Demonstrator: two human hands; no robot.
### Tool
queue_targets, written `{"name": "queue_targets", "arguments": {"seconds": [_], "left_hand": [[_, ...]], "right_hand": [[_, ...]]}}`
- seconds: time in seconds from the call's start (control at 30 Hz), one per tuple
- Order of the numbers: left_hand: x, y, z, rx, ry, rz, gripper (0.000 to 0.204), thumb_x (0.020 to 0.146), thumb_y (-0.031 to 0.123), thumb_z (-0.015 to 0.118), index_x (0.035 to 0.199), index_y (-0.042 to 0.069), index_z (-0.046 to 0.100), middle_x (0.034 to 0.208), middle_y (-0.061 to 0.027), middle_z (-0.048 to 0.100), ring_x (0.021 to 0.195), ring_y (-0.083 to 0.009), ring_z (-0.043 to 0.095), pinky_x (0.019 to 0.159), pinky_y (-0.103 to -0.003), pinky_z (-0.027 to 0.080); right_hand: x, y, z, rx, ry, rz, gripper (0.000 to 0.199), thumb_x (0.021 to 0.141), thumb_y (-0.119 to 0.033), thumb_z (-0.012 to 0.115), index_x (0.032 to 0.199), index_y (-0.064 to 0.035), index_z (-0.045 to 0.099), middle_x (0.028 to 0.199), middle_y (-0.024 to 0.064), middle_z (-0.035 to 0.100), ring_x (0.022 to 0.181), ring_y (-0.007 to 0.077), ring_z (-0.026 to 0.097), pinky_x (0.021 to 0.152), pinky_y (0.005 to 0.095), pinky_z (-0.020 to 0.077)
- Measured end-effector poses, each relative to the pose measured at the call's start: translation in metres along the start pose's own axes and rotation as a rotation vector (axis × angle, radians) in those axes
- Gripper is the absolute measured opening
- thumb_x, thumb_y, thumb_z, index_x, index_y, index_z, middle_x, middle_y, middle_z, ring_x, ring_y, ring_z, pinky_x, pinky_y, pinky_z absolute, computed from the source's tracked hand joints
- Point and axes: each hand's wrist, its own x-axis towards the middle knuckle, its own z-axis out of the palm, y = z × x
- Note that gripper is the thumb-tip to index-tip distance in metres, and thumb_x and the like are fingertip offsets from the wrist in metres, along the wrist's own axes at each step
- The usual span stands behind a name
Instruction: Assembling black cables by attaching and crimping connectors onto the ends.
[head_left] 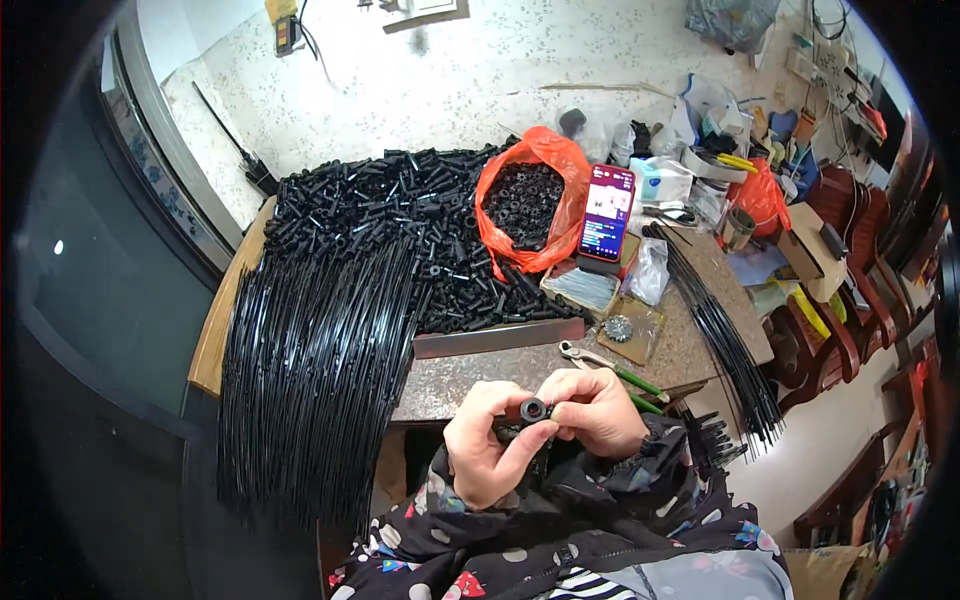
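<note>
Just past the table's front edge, my two hands meet over my lap. Between the thumb and fingers of my left hand [490, 445] is a small black ring-ended cylindrical part [534, 410], its round hole facing up toward me. My right hand [598, 412] is closed in a pinch against the part's right side; whatever else its fingertips hold is too small to make out. Pliers with green handles [625, 375] lie on the table just beyond my right hand. A big heap of short black cylindrical parts [370, 205] covers the back of the table.
Long thin black rods [310, 370] hang over the front left edge; more rods [720, 340] lie at right. An orange plastic bag [568, 150] holds black rings. A lit phone [607, 212] stands beside it, behind a box of thin pins [585, 288]. A metal strip [498, 338] borders the heap.
</note>
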Motion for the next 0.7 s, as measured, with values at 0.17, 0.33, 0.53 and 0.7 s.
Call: {"name": "queue_targets", "arguments": {"seconds": [0.17,0.33,0.53,0.7], "left_hand": [[0.006,0.002,-0.005,0.12,-0.094,0.079,0.014,0.07,0.007,0.048,0.081,-0.002,0.047,0.075,-0.0104,0.047,0.065,-0.0178,0.046,0.059,-0.024,0.037],[-0.01,0.004,0.0,-0.486,-0.408,-0.15,0.034,0.079,0.032,0.03,0.088,0.0,0.036,0.075,-0.0118,0.045,0.055,-0.0149,0.046,0.053,-0.025,0.038],[-0.013,-0.002,-0.012,-0.858,-0.439,-0.487,0.044,0.072,0.043,0.04,0.088,0.001,0.037,0.069,-0.0059,0.046,0.054,-0.0071,0.042,0.047,-0.015,0.032],[-0.014,-0.001,-0.002,-0.828,-0.2,-0.335,0.036,0.073,0.034,0.045,0.083,0.001,0.04,0.07,-0.0049,0.045,0.057,-0.0055,0.04,0.047,-0.015,0.03]], "right_hand": [[0.001,-0.001,0.007,-0.095,0.089,-0.022,0.02,0.059,0.003,0.056,0.076,-0.0027,0.047,0.071,0.0027,0.046,0.056,0.0064,0.043,0.048,0.0177,0.0355],[-0.001,-0.018,0.016,-0.344,0.036,0.161,0.068,0.046,-0.002,0.067,0.102,-0.0083,0.031,0.078,-0.0002,0.034,0.071,0.0067,0.037,0.066,0.019,0.033],[-0.012,-0.027,0.032,-0.976,0.158,-0.314,0.06,0.046,-0.019,0.07,0.097,-0.007,0.042,0.084,0.0044,0.033,0.073,0.0119,0.036,0.064,0.0211,0.0315],[-0.018,-0.034,0.044,-1.462,0.174,-0.745,0.022,0.049,-0.015,0.065,0.068,-0.0077,0.055,0.07,0.0027,0.041,0.066,0.0185,0.039,0.061,0.0287,0.032]]}}
